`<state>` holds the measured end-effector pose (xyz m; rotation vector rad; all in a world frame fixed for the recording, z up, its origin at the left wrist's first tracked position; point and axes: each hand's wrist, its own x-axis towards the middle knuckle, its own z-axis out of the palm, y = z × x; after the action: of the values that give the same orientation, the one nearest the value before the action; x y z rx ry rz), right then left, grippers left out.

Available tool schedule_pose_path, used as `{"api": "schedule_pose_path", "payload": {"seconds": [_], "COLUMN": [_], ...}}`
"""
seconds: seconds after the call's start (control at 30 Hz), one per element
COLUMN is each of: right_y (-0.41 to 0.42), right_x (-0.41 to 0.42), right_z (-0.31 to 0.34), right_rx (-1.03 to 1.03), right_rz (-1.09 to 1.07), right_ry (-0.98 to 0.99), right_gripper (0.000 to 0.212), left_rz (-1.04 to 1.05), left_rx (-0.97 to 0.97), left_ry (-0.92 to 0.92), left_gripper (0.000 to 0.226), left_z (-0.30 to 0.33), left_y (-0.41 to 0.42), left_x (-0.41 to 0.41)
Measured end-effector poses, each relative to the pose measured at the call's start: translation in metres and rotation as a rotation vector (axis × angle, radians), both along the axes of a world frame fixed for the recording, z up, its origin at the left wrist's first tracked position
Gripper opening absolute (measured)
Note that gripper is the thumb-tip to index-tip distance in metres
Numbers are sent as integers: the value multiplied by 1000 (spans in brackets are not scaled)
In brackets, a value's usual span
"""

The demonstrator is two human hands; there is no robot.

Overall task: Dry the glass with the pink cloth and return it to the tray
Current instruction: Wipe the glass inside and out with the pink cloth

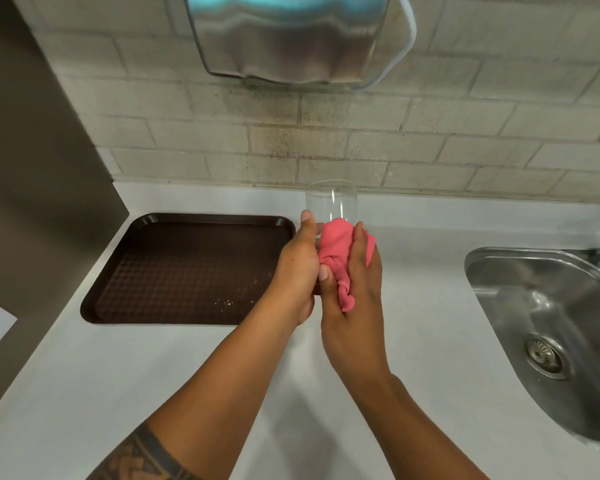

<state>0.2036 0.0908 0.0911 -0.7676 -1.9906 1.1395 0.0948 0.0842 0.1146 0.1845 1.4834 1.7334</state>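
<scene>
A clear drinking glass [330,202] is held above the white counter, its open end pointing away from me toward the wall. My left hand [297,268] grips its lower part from the left. My right hand [355,292] presses a bunched pink cloth [336,251] against the glass's near end from the right. The cloth hides the base of the glass, and a tail of it hangs down between my hands. A dark brown tray [187,268] lies flat on the counter just left of my hands, with nothing on it but a few crumbs.
A steel sink [548,327] with a drain is set into the counter at the right. A metal dispenser [291,36] hangs on the tiled wall above. A grey cabinet side [32,168] stands at the left.
</scene>
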Motion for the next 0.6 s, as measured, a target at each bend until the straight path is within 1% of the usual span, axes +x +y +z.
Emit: {"api": "schedule_pose_path", "payload": {"seconds": [0.17,0.23,0.33,0.47,0.6], "right_y": [0,8,20,22,18], "right_x": [2,-1,-9,-23,-31], "right_z": [-1,7,27,43,46], "right_rx": [185,219,291,288,273], "right_rz": [5,-4,1,17,18], "right_ry": [-71,-138,-188,-149,-111], "right_gripper": [60,61,64,62,61], "left_rz": [-23,-64,-38,22,38], "left_rx": [56,57,76,130,175], "left_ry": [-54,-7,42,0,16], "left_gripper": [62,54,41,41,42], "left_z": [0,-1,3,13,19], "left_y": [-4,-6,-8,-10,-11], "left_x": [5,5,5,-1,-1]}}
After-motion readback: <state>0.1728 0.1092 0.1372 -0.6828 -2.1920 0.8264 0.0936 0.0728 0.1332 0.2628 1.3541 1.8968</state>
